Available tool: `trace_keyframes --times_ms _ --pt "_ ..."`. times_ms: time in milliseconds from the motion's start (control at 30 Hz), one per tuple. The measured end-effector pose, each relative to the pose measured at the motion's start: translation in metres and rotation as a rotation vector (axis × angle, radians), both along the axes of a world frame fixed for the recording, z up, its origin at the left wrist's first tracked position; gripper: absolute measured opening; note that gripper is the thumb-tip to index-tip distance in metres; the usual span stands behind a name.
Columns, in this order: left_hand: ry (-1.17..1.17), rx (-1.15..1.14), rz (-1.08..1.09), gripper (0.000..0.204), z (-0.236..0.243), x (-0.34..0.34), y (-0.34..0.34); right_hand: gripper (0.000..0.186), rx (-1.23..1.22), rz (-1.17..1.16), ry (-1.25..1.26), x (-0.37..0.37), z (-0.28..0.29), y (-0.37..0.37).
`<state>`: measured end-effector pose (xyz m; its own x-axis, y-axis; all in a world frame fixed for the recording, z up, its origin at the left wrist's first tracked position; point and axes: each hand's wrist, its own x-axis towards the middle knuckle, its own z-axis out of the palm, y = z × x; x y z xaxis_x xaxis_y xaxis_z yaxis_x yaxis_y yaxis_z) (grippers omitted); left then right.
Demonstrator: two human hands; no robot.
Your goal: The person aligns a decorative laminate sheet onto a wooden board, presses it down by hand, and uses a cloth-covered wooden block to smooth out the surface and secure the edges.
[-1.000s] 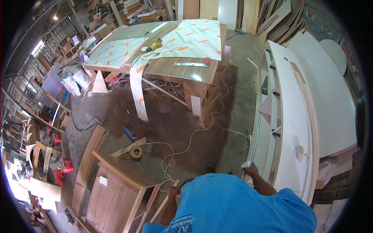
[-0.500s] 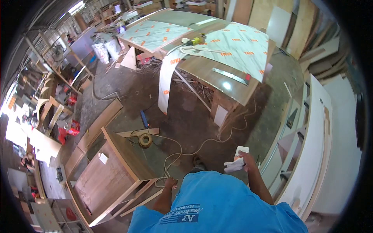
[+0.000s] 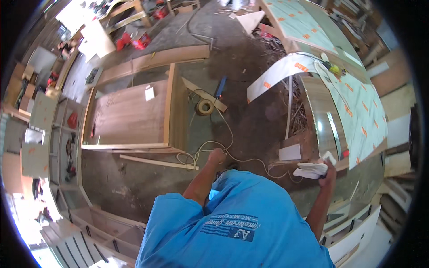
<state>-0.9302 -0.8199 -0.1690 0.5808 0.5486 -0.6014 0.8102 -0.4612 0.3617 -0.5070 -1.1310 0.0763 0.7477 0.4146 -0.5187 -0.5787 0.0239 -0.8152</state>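
My right hand (image 3: 330, 171) is closed around a pair of white cloth gloves (image 3: 312, 169); they stick out to the left and above my fingers. It hangs by the near corner of a worktable with a glossy brown top (image 3: 325, 117). My left hand (image 3: 217, 157) hangs low ahead of my body, over the floor. Its fingers are foreshortened, so their pose is unclear. A pale cord (image 3: 252, 159) runs over the floor behind this hand, and I cannot tell whether they touch. Left of it lies a wooden cabinet frame (image 3: 170, 105) with a brown panel.
A tape roll (image 3: 204, 107) and a blue tool (image 3: 220, 87) lie beside a wood strip. Another thin strip (image 3: 156, 162) is on the floor. A patterned white sheet (image 3: 279, 73) droops off the worktable, which carries a metal straightedge (image 3: 334, 131). Shelving units (image 3: 67, 196) stand left.
My view has swung left and down, so the cabinet frame and worktable appear further right. My right hand keeps the gloves and is now near the worktable's corner in view.
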Motion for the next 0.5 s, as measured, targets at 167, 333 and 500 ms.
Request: trace_keyframes --times_ms 167,333,500 --pt "-0.132 -0.024 0.493 0.044 0.013 -0.024 -0.046 0.036 -0.046 0.269 -0.11 0.117 0.056 0.001" --pt "0.075 -0.068 0.604 0.035 -0.053 -0.141 -0.161 0.053 -0.135 0.278 -0.299 0.21 0.064 0.04" --pt "0.135 -0.316 1.091 0.032 -0.029 -0.143 -0.27 0.062 -1.119 0.227 -1.117 0.33 0.024 0.006"
